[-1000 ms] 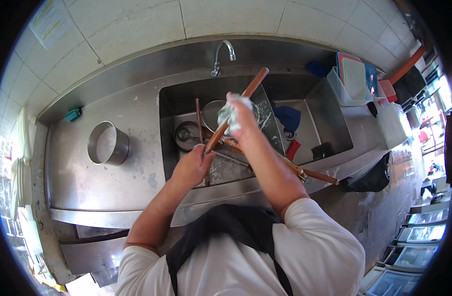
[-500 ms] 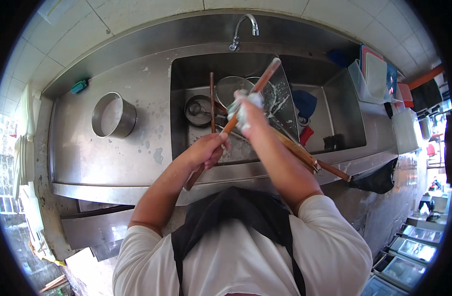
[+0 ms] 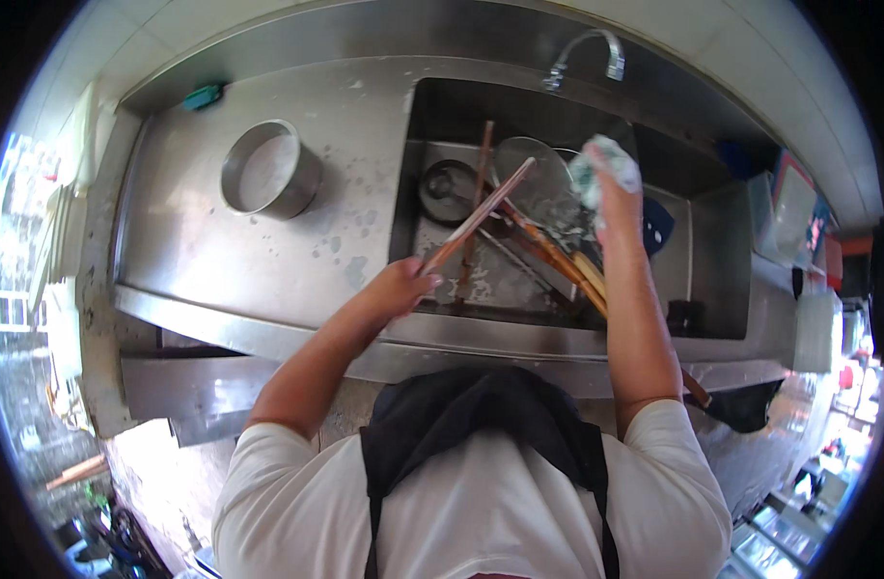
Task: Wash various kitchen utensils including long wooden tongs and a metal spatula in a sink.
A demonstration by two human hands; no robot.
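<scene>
My left hand [image 3: 403, 288] is closed around the lower end of a long wooden stick [image 3: 481, 214]. The stick slants up and to the right above the left basin, its upper part pale with what looks like foam. Off to the right, my right hand [image 3: 619, 198] grips a bunched, whitish, soapy cloth [image 3: 604, 162], apart from the stick. Below them in the basin lie a dark round pan [image 3: 449, 193], a round disc-like item [image 3: 531, 172] and a second wooden stick [image 3: 483, 154]. Several brown and yellowish handles [image 3: 561, 259] lean toward the front edge.
A steel pot [image 3: 271, 169] with whitish contents stands on the wet counter [image 3: 365, 125] to the left. Behind it lies a green scrubber [image 3: 203, 96]. The faucet [image 3: 587, 53] arches over the back. At the right are a clear bin [image 3: 765, 217] and a dark blue cloth [image 3: 657, 224].
My right hand and the cloth have come off the stick and moved right. My left hand still holds the stick, now tilted lower. The whole view has shifted and turned.
</scene>
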